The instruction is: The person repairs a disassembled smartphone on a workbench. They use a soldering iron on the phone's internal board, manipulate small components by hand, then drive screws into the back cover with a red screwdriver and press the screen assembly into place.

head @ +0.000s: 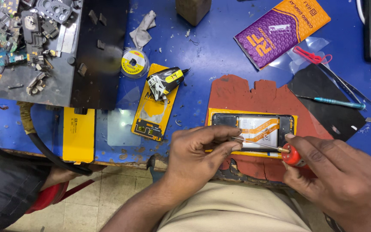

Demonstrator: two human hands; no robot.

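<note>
Opened phone [254,129], back cover off, lies on a red mat [237,96] at the near edge of the blue bench [207,51]. Right hand [340,180] closed around a red-handled screwdriver [290,155], shaft angled left over the phone's lower edge. Left hand [198,157], fingers [232,131] pinched at the driver's tip, steadying it. Step in hand looks like working a small screw in the frame. Next move likely calls for keeping the tip seated and turning without slipping onto the orange flex cable [265,129].
</note>
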